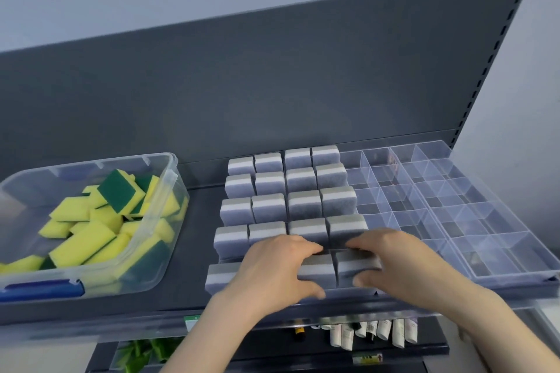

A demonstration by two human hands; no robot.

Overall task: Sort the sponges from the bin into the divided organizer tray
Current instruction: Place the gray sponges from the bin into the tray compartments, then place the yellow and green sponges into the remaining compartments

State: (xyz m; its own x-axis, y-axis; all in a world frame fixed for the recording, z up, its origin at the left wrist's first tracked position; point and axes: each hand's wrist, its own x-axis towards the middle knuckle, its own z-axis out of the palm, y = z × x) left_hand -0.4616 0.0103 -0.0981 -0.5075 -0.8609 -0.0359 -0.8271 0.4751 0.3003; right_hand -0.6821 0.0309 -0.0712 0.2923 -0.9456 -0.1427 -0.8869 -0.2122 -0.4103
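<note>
A clear, rounded-corner plastic bin [169, 191] with a blue latch [42, 289] on its near rim sits at the left of a dark grey metal shelf [197, 251]. Rectangular foam sponges [91, 239] lie jumbled in it, soft yellow with a rough green scouring face.

Just right of the bin is the divided organizer tray [454, 200], transparent hard plastic with thin upright partitions forming a grid. Its left four columns hold grey sponges [303, 204], blocky with rounded edges. Each has a pale foam band and a darker fibrous layer, and each stands on edge in its own compartment.

Both hands are at the tray's near row. The left hand [272, 266] curls round the third near-row sponge [318, 269], fingers over its top and thumb on its near face. The right hand [394, 266] grips the fourth near-row sponge [353, 265] touching beside it, the same way.

Further right, the dark shelf shows through the tray's clear cells. Pale tubes [378, 333] hang under the shelf edge.
</note>
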